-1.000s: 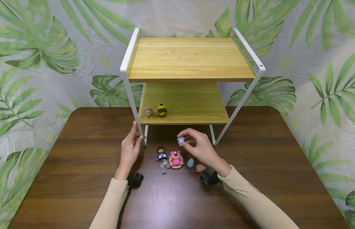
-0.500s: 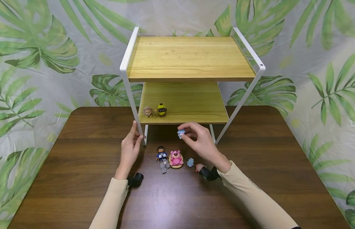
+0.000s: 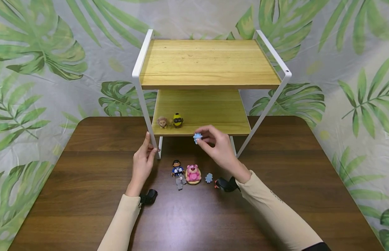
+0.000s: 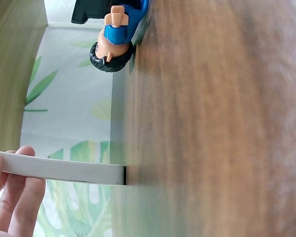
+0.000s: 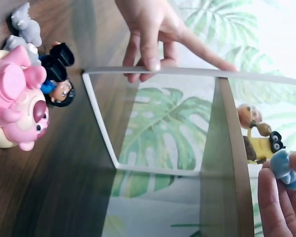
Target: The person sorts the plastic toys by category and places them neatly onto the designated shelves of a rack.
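Observation:
My left hand [image 3: 142, 165] grips the front left leg of the shelf, its fingers around the white bar [image 4: 79, 170] in the left wrist view. Between thumb and fingers my right hand [image 3: 220, 150] pinches a small light-blue figure [image 3: 197, 137], held in front of the middle shelf's front edge. In the right wrist view the blue figure [image 5: 286, 170] shows at the right edge between the fingertips. A lion-like figure [image 3: 162, 122] and a yellow figure with black goggles [image 3: 177, 120] stand at the left of the middle shelf [image 3: 210, 111].
On the table [image 3: 97, 181], in front of the shelf, lie a doll in blue [image 3: 178, 170], a pink bear [image 3: 193, 174], and a small grey-blue figure [image 3: 208, 178]. Another small figure [image 3: 217, 184] is partly covered by the right wrist camera. The top board [image 3: 210, 62] overhangs the middle shelf.
My right hand has risen with the blue figure from above the table toward the middle shelf's front edge. The left hand has stayed on the leg.

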A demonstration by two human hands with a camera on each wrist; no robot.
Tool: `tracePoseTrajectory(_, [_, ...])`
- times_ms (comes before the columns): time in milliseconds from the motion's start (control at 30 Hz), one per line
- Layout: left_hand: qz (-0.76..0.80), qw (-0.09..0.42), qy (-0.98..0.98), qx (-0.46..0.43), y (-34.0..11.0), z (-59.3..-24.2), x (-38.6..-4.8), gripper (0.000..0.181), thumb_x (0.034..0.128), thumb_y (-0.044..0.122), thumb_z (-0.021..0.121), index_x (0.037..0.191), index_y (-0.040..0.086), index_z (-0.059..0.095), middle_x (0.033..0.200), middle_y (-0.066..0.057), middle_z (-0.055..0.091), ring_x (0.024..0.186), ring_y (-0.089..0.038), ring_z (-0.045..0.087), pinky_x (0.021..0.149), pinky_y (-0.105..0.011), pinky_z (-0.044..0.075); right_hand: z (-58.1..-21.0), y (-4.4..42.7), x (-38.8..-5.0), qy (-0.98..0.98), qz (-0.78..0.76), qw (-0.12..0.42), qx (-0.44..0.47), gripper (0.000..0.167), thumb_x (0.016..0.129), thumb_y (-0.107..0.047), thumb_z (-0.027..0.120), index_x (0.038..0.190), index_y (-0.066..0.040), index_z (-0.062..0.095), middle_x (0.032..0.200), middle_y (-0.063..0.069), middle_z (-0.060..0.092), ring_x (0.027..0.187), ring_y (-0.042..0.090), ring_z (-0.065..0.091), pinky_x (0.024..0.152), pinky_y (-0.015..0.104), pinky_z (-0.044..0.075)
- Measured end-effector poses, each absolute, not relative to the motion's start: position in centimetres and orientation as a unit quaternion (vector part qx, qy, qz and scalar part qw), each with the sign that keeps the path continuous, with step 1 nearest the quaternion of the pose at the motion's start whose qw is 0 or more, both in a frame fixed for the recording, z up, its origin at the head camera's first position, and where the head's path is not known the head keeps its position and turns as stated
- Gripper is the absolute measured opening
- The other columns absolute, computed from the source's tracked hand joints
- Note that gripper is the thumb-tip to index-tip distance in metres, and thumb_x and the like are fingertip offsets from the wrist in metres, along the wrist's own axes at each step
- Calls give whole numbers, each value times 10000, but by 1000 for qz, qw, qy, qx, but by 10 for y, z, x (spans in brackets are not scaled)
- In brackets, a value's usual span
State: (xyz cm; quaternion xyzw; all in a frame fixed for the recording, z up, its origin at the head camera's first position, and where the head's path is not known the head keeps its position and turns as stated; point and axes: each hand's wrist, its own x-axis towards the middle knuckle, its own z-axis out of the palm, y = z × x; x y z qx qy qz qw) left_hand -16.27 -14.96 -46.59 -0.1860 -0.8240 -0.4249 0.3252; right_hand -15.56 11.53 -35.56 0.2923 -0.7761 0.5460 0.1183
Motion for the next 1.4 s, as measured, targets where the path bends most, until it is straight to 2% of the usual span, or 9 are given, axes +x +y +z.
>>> tracePoseTrajectory(333, [-427,326,-824,-179,-149,-464,-161,974,863,-88,633,1502,474,158,781,-149,582,679,-291,622,626,-457,535,-348,115,-165,-776,551,134,277,225,864,50,666,1081,28,610,1013,137,643,896,221,634,785,296,530])
tracePoseTrajectory(733, [-420,331,-825,-184,-149,-464,-160,965,863,-80,633,1509,455,155,786,-156,577,676,-295,625,601,-454,528,-345,110,-179,-778,553,135,267,221,881,21,659,1096,35,609,1033,149,655,909,236,643,783,313,529])
tracePoseTrajectory(1033, [-424,328,-823,-187,-149,-463,-161,955,862,-74,641,1513,438,166,789,-155,582,689,-290,632,612,-440,531,-344,106,-190,-790,534,148,263,209,862,46,668,1065,41,617,1004,138,656,900,216,645,775,296,526])
tracePoseTrajectory(1400, [-422,328,-824,-189,-149,-464,-161,941,869,-63,638,1517,429,165,787,-153,581,679,-287,627,591,-437,524,-344,101,-198,-801,513,162,264,216,848,72,660,1058,60,612,979,162,659,877,251,653,767,301,531])
